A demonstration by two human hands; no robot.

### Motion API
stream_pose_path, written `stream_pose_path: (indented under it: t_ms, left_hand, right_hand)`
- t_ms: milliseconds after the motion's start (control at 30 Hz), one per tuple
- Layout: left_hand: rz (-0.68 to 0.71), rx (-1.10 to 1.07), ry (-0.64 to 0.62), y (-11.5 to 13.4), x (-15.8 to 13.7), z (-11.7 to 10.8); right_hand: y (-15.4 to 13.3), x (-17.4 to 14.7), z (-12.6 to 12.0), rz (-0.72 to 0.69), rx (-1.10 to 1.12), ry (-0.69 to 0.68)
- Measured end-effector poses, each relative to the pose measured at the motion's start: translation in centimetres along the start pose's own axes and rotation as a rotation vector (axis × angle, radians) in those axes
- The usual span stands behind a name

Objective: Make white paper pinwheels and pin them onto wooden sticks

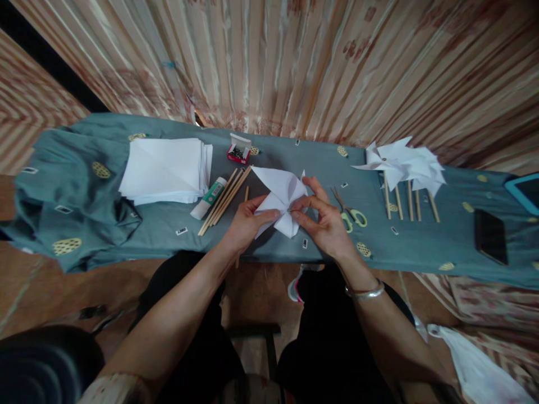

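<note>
A white paper pinwheel (pixel 281 193) is held over the middle of the table, its blades curled in toward the centre. My left hand (pixel 248 224) grips its left side, thumb pressed on the paper near the middle. On the right side, my right hand (pixel 322 219) has thumb and finger pinched close to the centre; whether a pin is between them is too small to make out. One wooden stick (pixel 246 194) lies partly hidden beside my left hand. Several more wooden sticks (pixel 227 199) and a glue stick (pixel 209 198) lie just left of it.
A stack of white paper (pixel 162 168) lies at the left, a small red box of pins (pixel 239 150) behind the sticks. Scissors (pixel 353 216) are near my right hand. Finished pinwheels (pixel 400 163) on sticks, a phone (pixel 490 235) and a blue-edged device (pixel 524 191) lie farther right.
</note>
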State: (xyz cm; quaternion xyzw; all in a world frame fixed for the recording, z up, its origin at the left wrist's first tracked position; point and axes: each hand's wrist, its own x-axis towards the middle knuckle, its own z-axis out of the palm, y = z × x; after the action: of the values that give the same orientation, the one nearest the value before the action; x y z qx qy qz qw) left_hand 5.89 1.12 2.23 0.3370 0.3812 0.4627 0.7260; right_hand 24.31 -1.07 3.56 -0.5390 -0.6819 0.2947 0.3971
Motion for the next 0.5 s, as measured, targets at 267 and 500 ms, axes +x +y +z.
stream_pose_path:
  t_ms: [267, 500]
  left_hand:
    - [0.015, 0.01, -0.019, -0.19, -0.01, -0.11]
    - [0.009, 0.015, -0.023, -0.03, -0.27, -0.02]
  right_hand:
    - [0.28, 0.05, 0.04, -0.004, 0.015, 0.006]
    - [0.2, -0.02, 0.04, 0.01, 0.024, -0.011]
